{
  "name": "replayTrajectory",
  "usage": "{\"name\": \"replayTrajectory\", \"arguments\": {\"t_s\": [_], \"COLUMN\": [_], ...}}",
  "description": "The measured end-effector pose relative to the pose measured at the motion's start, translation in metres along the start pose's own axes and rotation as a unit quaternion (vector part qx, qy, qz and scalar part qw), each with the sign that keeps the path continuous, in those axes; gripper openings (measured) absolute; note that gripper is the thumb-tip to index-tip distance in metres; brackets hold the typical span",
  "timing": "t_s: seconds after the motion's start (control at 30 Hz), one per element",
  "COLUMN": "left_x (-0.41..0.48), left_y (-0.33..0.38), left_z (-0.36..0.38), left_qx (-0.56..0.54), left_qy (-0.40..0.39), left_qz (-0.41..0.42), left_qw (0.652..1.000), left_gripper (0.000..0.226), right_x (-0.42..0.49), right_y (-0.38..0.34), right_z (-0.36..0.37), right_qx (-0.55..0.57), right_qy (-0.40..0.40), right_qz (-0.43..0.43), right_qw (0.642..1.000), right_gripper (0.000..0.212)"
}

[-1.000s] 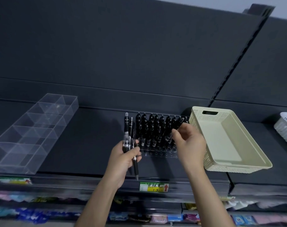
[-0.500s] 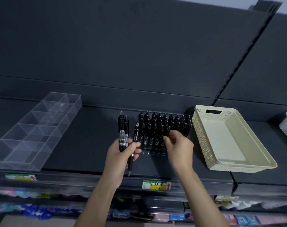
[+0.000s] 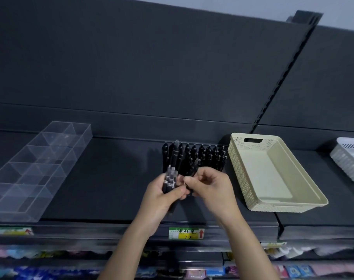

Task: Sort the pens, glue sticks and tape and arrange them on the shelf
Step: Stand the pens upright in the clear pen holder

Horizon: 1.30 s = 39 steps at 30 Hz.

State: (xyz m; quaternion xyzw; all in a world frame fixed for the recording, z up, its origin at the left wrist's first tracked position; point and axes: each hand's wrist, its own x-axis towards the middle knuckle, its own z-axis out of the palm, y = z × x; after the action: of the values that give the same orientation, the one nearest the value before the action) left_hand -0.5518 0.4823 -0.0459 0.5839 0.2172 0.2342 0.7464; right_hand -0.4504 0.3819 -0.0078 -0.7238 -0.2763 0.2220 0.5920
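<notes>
a clear divider box (image 3: 40, 168) lies at the left of the shelf (image 3: 111, 188). the left hand (image 3: 162, 199) wraps its fingers (image 3: 177, 191) round a pen bundle (image 3: 170, 176); the right hand (image 3: 211, 188) pinches one pen (image 3: 194, 168) — pen sorting; next it likely needs slotting into the pen rack (image 3: 212, 156) behind.

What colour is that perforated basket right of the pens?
Pale beige basket, clearest in the head view.
</notes>
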Motion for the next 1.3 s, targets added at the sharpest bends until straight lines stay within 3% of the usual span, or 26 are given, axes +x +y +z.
{"name": "replayTrajectory", "arguments": {"t_s": [0.1,0.2,0.37,0.57,0.73,0.9,1.17,1.23,1.3], "left_x": [0.004,0.006,0.006,0.003,0.0,-0.003,-0.006,-0.005,-0.004], "left_y": [-0.002,-0.004,-0.006,-0.001,0.004,0.006,0.003,0.002,0.001], "left_z": [0.007,0.006,0.003,0.002,0.001,-0.001,-0.003,0.0,0.006], "left_qx": [0.025,0.029,0.132,0.096,0.087,0.05,0.097,0.101,0.106], "left_qy": [0.004,0.047,0.047,0.042,0.05,0.054,0.041,0.035,0.028], "left_qz": [0.002,-0.005,0.02,0.009,0.006,-0.01,0.011,0.016,0.014], "left_qw": [1.0,0.998,0.99,0.994,0.995,0.997,0.994,0.994,0.994], "left_gripper": [0.012,0.007,0.005,0.006,0.033,0.029,0.017,0.018,0.017], "right_x": [-0.002,0.0,0.011,0.019,0.025,0.026,0.014,0.007,0.0], "right_y": [-0.002,-0.001,0.003,0.014,0.027,0.043,0.04,0.034,0.024], "right_z": [-0.008,-0.023,-0.036,-0.026,-0.018,-0.011,-0.015,-0.017,-0.017], "right_qx": [-0.008,0.016,-0.157,-0.233,-0.277,-0.291,-0.221,-0.156,-0.007], "right_qy": [0.03,0.124,0.233,0.201,0.173,0.147,0.152,0.151,0.107], "right_qz": [-0.022,-0.027,-0.061,-0.088,-0.081,-0.073,-0.025,0.007,0.052], "right_qw": [0.999,0.992,0.958,0.947,0.942,0.942,0.963,0.976,0.993], "right_gripper": [0.031,0.03,0.018,0.009,0.018,0.023,0.011,0.006,0.002]}}
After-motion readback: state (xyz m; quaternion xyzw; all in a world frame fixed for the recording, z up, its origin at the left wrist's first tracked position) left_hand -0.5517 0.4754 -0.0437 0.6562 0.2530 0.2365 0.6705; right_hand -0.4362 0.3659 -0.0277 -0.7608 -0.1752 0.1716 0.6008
